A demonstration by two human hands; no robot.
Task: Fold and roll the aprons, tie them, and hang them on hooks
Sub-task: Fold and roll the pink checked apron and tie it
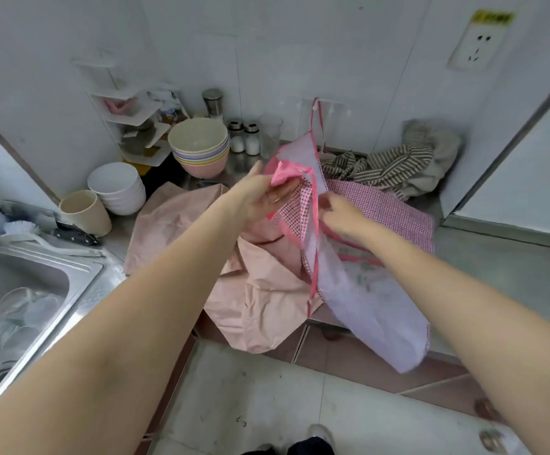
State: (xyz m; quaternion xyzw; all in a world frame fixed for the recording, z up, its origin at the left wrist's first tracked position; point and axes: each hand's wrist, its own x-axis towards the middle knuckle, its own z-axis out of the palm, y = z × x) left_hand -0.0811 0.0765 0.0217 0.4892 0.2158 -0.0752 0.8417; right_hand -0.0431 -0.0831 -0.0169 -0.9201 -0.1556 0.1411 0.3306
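A pink-checked apron (378, 205) with pink trim and a pale lining hangs partly off the counter's front edge; its neck strap loops over a wall hook rack (329, 105). My left hand (264, 195) holds a bunched pink piece of this apron, thumb on top. My right hand (341, 213) pinches the pink strap close beside it. Under them a plain pink apron (257, 290) lies spread and crumpled on the counter, drooping over the edge. A grey striped apron (395, 165) sits heaped at the back right.
Stacked pastel bowls (200, 146), white bowls (118, 187), a beige cup (86, 211) and shakers (244, 136) stand at the back. A steel sink (21, 307) with glassware lies left. A corner shelf (129, 116) and a wall socket (477, 44) are mounted behind.
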